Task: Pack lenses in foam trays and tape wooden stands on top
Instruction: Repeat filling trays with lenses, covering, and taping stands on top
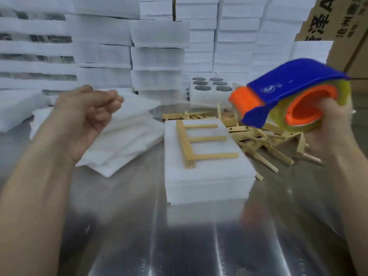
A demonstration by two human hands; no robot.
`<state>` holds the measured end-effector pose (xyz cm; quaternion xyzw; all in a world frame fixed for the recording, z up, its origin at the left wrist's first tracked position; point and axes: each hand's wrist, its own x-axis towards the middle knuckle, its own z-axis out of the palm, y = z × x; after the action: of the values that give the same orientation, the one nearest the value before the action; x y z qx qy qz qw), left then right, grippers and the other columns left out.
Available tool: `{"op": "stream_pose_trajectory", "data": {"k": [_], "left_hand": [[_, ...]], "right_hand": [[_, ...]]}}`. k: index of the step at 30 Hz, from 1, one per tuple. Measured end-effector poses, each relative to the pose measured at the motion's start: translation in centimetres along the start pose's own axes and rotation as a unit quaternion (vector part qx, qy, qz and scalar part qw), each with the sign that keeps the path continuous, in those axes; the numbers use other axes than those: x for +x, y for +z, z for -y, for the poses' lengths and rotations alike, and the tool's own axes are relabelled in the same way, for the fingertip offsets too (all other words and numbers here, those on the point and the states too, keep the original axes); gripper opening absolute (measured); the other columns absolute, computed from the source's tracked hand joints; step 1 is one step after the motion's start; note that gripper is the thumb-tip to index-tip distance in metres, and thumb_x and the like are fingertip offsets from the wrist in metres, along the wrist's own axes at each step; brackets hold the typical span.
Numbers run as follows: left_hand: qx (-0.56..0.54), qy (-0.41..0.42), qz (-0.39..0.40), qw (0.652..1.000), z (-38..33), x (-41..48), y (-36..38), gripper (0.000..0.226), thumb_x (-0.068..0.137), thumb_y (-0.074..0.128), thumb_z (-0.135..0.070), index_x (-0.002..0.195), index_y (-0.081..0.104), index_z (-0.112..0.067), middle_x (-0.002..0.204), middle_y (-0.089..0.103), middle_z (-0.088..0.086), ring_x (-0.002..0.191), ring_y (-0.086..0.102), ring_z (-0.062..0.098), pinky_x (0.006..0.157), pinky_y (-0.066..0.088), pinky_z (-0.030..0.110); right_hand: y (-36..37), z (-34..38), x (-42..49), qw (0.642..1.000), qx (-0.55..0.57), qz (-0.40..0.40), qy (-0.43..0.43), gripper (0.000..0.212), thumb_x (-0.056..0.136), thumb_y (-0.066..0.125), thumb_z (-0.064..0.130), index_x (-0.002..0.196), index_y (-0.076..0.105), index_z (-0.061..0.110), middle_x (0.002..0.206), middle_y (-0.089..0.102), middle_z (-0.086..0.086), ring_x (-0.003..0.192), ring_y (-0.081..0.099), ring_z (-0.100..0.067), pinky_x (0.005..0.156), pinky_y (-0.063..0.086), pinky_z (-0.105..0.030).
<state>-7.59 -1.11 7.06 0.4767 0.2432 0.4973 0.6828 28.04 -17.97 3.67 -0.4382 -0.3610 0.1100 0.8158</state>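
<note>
L hand [93,114] fingers curled, empty, R hand [330,128] grips tape dispenser [288,90], stand [184,142] atop foam tray [209,174]

A shiny metal table [119,226] is carrying a closed white foam tray [209,186] at its middle, loose wooden stands [268,144] lying heaped just right of it, thin foam sheets [123,136] lying to its left.

A shiny silver metal surface [139,236] fills the lower part of the view, with pale streaks of reflected light and faint seams running toward its near edge. On the surface's left half, toward its far side, lies a loose pile of thin white floppy sheets [123,140], rumpled and overlapping, one corner pointing toward the near edge. Beyond the surface's far right corner stand brown cardboard boxes [316,20] printed with large black characters, cut off at the top right.
</note>
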Motion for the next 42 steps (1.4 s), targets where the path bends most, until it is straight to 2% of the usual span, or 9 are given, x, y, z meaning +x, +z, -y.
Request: {"op": "stream_pose_trajectory", "data": {"k": [2, 5, 11, 18, 23, 30, 35, 40, 42], "left_hand": [[0.052, 0.016, -0.045, 0.998, 0.6, 0.2, 0.3, 0.021, 0.089, 0.057, -0.003, 0.073, 0.049, -0.012, 0.055, 0.064, -0.002, 0.049, 0.057, 0.001, 0.039, 0.032, 0.008], [0.170, 0.085, -0.091, 0.978, 1.2, 0.0, 0.4, 0.020, 0.086, 0.069, -0.015, 0.096, 0.052, -0.016, 0.061, 0.071, -0.004, 0.056, 0.065, 0.004, 0.047, 0.043, 0.011], [0.410, 0.196, -0.128, 0.882, 3.3, -0.3, 0.6, 0.032, 0.086, 0.071, -0.024, 0.108, 0.048, -0.022, 0.066, 0.071, -0.010, 0.068, 0.067, -0.002, 0.066, 0.043, 0.022], [0.496, 0.203, -0.124, 0.835, 5.3, -0.4, 1.6, 0.020, 0.090, 0.062, -0.013, 0.106, 0.050, -0.018, 0.071, 0.067, -0.003, 0.067, 0.061, -0.006, 0.051, 0.035, 0.001], [0.548, 0.202, -0.126, 0.802, 6.4, -0.1, 1.4, 0.018, 0.090, 0.060, -0.009, 0.106, 0.053, -0.011, 0.079, 0.067, 0.010, 0.083, 0.063, 0.027, 0.075, 0.050, 0.038], [0.646, 0.143, -0.067, 0.747, 8.7, 0.1, 1.8, 0.025, 0.091, 0.059, -0.011, 0.114, 0.051, -0.007, 0.096, 0.066, 0.017, 0.099, 0.056, 0.037, 0.076, 0.044, 0.040], [0.687, 0.113, -0.003, 0.718, 10.6, -0.9, 2.9, 0.018, 0.095, 0.048, -0.010, 0.111, 0.047, -0.003, 0.096, 0.062, 0.021, 0.091, 0.059, 0.040, 0.077, 0.049, 0.046], [0.807, 0.112, 0.025, 0.580, 12.0, -1.3, 3.3, 0.027, 0.093, 0.050, -0.017, 0.116, 0.036, -0.013, 0.095, 0.061, 0.005, 0.089, 0.061, 0.027, 0.060, 0.039, 0.033], [0.827, 0.104, 0.018, 0.552, 12.3, -1.1, 3.0, 0.039, 0.092, 0.051, -0.021, 0.126, 0.032, -0.015, 0.100, 0.057, 0.003, 0.098, 0.056, 0.025, 0.061, 0.037, 0.033]], "right_hand": [[0.1, -0.5, -0.1, 1.000, -0.011, -0.014, 0.013, 0.058, 0.079, 0.051, -0.005, 0.136, 0.042, 0.006, 0.098, 0.065, 0.000, 0.096, 0.066, -0.016, 0.093, 0.051, -0.040], [0.6, -1.0, -0.3, 0.999, -0.013, -0.042, 0.023, 0.057, 0.083, 0.052, -0.008, 0.137, 0.044, 0.009, 0.098, 0.066, 0.001, 0.098, 0.066, -0.015, 0.095, 0.052, -0.040], [0.4, -1.0, 0.0, 0.996, -0.012, -0.084, 0.027, 0.057, 0.082, 0.056, -0.005, 0.136, 0.047, 0.010, 0.116, 0.066, -0.008, 0.108, 0.066, -0.020, 0.092, 0.054, -0.042], [-0.5, -1.5, 0.3, 0.993, -0.017, -0.109, 0.040, 0.057, 0.080, 0.054, -0.007, 0.134, 0.050, 0.012, 0.104, 0.070, 0.000, 0.102, 0.068, -0.017, 0.081, 0.057, -0.032], [-0.5, -2.2, 0.3, 0.993, -0.045, -0.100, 0.045, 0.056, 0.080, 0.055, -0.008, 0.133, 0.050, 0.011, 0.113, 0.067, -0.008, 0.104, 0.067, -0.020, 0.083, 0.058, -0.035], [-1.0, -2.6, 0.3, 0.989, -0.054, -0.119, 0.068, 0.053, 0.081, 0.059, -0.001, 0.131, 0.052, 0.017, 0.115, 0.068, -0.003, 0.101, 0.069, -0.014, 0.084, 0.057, -0.034], [-1.0, -2.5, 0.3, 0.990, -0.052, -0.117, 0.068, 0.050, 0.080, 0.059, -0.001, 0.124, 0.055, 0.021, 0.106, 0.071, 0.002, 0.098, 0.070, -0.013, 0.079, 0.058, -0.031], [-1.0, -2.4, 0.2, 0.990, -0.036, -0.115, 0.071, 0.050, 0.079, 0.061, -0.003, 0.121, 0.055, 0.024, 0.102, 0.071, 0.004, 0.096, 0.070, -0.013, 0.075, 0.058, -0.029], [-1.0, -2.4, 0.2, 0.991, -0.033, -0.106, 0.069, 0.051, 0.078, 0.061, -0.003, 0.121, 0.056, 0.024, 0.103, 0.071, 0.003, 0.097, 0.070, -0.014, 0.076, 0.059, -0.030]]}}
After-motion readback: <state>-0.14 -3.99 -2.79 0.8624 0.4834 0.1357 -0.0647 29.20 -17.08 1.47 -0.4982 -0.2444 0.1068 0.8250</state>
